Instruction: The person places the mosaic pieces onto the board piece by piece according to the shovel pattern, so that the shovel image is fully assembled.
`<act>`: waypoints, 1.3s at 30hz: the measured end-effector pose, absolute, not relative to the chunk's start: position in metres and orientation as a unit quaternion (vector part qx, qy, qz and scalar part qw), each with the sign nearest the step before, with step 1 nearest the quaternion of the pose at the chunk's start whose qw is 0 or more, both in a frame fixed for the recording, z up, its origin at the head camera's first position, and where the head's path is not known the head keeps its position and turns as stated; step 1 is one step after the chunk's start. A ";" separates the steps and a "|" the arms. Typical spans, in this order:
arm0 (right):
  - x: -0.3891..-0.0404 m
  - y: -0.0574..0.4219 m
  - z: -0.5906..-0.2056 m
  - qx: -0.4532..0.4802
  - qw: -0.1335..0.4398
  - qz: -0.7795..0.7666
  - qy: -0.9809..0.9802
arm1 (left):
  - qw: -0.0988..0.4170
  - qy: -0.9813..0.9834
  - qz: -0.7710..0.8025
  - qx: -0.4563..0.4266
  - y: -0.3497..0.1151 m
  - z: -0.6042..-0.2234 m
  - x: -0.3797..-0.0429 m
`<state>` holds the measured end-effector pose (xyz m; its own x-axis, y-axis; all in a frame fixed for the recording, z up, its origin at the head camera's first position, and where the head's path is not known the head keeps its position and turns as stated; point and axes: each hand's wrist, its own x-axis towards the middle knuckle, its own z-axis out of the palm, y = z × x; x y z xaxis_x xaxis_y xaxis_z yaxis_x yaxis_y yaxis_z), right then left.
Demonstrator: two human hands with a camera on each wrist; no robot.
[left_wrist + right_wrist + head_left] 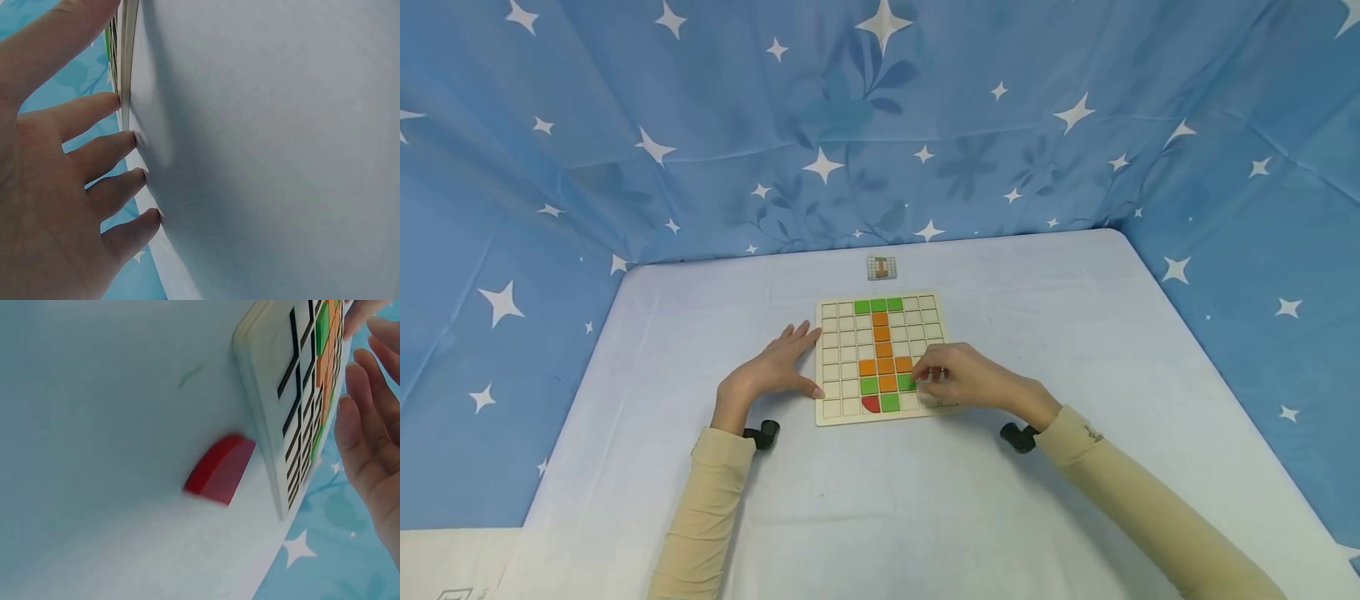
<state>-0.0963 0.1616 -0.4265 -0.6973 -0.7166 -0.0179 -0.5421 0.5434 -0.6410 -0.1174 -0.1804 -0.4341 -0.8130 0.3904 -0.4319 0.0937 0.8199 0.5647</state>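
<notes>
A pale grid board (838, 408) lies on the table with orange tiles (883, 349) in a column, several green tiles (878, 306) and a red quarter-round tile (871, 404) in its cells. My left hand (775, 365) is spread at the board's left edge, thumb and index finger touching it; the left wrist view shows its fingers (103, 147) straight. Over the board's lower right, my right hand (962, 375) pinches the edge of a green tile (906, 382) beside the orange column. In the right wrist view its other fingers (369, 419) are loosely bent.
A second red quarter-round piece (222, 469) lies on the table beside the board in the right wrist view. A small pattern card (882, 267) sits behind the board. Blue star-printed cloth (820, 125) hangs behind the white-covered table (880, 517).
</notes>
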 end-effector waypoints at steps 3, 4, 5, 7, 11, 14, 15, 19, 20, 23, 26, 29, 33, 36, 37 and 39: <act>-0.095 0.169 -0.426 -0.354 0.132 -0.312 0.872 | 0.276 0.913 0.269 0.132 -0.180 -0.434 -0.117; -0.095 0.172 -0.426 -0.349 0.131 -0.312 0.874 | 0.276 0.913 0.269 0.133 -0.180 -0.434 -0.117; -0.095 0.174 -0.426 -0.345 0.131 -0.313 0.875 | 0.276 0.913 0.269 0.133 -0.180 -0.434 -0.117; -0.094 0.178 -0.427 -0.339 0.130 -0.311 0.878 | 0.276 0.913 0.270 0.132 -0.180 -0.434 -0.117; -0.093 0.186 -0.428 -0.329 0.129 -0.309 0.883 | 0.277 0.913 0.269 0.130 -0.181 -0.436 -0.117; -0.092 0.191 -0.429 -0.323 0.126 -0.308 0.886 | 0.278 0.913 0.268 0.129 -0.181 -0.437 -0.117; -0.091 0.193 -0.428 -0.320 0.125 -0.308 0.887 | 0.278 0.913 0.268 0.129 -0.181 -0.437 -0.117; -0.090 0.200 -0.429 -0.314 0.117 -0.305 0.891 | 0.281 0.913 0.268 0.128 -0.181 -0.437 -0.118; -0.090 0.202 -0.430 -0.311 0.116 -0.305 0.893 | 0.281 0.913 0.267 0.128 -0.181 -0.437 -0.118; -0.089 0.209 -0.432 -0.299 0.115 -0.299 0.899 | 0.281 0.913 0.266 0.128 -0.181 -0.437 -0.118; -0.088 0.216 -0.435 -0.289 0.114 -0.291 0.905 | 0.280 0.914 0.266 0.129 -0.181 -0.437 -0.118; -0.087 0.221 -0.438 -0.277 0.117 -0.286 0.910 | 0.280 0.913 0.267 0.129 -0.181 -0.436 -0.118; -0.085 0.227 -0.438 -0.249 0.134 -0.275 0.919 | 0.281 0.912 0.269 0.128 -0.182 -0.436 -0.117; -0.084 0.230 -0.439 -0.226 0.151 -0.267 0.925 | 0.280 0.912 0.270 0.128 -0.181 -0.436 -0.117; -0.084 0.230 -0.440 -0.218 0.155 -0.263 0.927 | 0.280 0.912 0.270 0.128 -0.181 -0.436 -0.117; -0.083 0.231 -0.440 -0.208 0.159 -0.255 0.931 | 0.280 0.912 0.269 0.129 -0.181 -0.436 -0.117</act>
<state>-0.0832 0.2313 -0.4403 -0.8626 -0.4686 -0.1906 -0.3059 0.7832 -0.5413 -0.1174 -0.1808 -0.4365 -0.8103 0.3864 -0.4407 0.0851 0.8215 0.5638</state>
